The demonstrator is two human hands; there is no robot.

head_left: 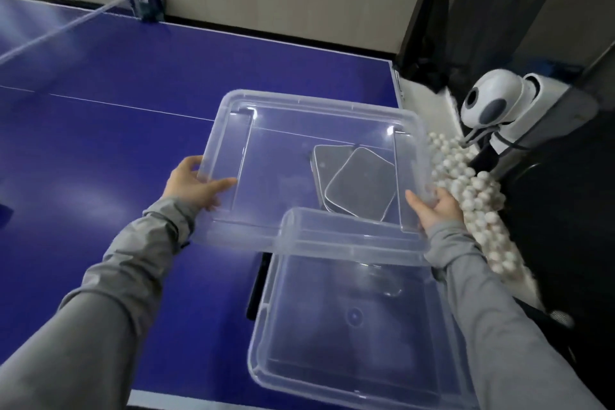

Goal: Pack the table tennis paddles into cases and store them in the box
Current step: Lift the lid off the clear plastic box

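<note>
Both hands, left hand and right hand, are gripping the clear lid at nine and three o'clock; two cases are showing beneath it. Keeping it level over the box at six o'clock should seat it squarely.

The clear plastic lid, held at both short edges, hangs over the two dark zipped paddle cases and blocks reach from above. The clear plastic storage box beside it is open on top. Left of both, the blue bench lies bare; a heap of white balls crowds the right.
</note>
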